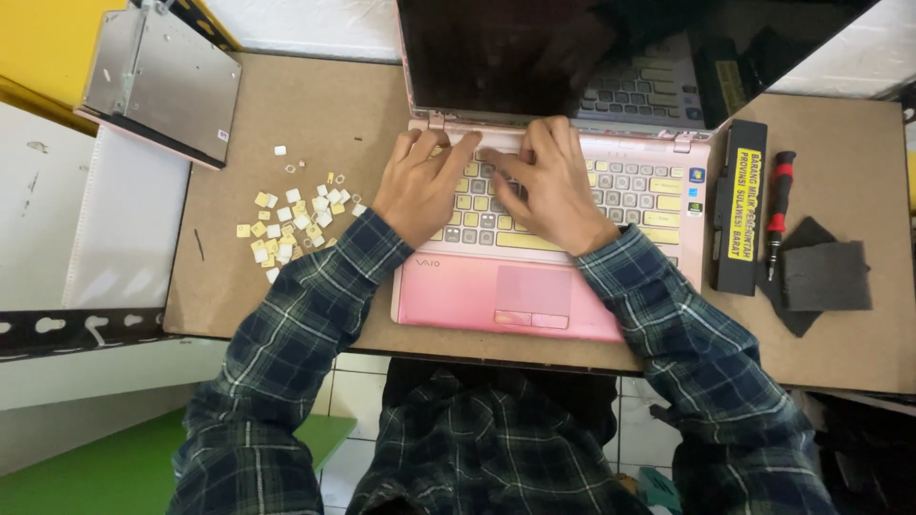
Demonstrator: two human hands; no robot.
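The pink laptop (534, 286) sat open mid-board — yellowed keys, many missing, screen dark. Both hands lay flat on its keyboard, left hand (420, 186) and right hand (549, 181), fingers spread, gripping nothing. Loose keycaps (291, 224) lay scattered just left.

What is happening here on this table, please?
A person in a plaid shirt has both hands on the keyboard of an open pink laptop. The left hand and the right hand press their fingers near the top key rows. Many keys are off; loose yellowed keycaps lie in a pile left of the laptop. A black battery pack, a red-and-black screwdriver and dark foam pieces lie to the right. A metal drive sits at the far left corner.
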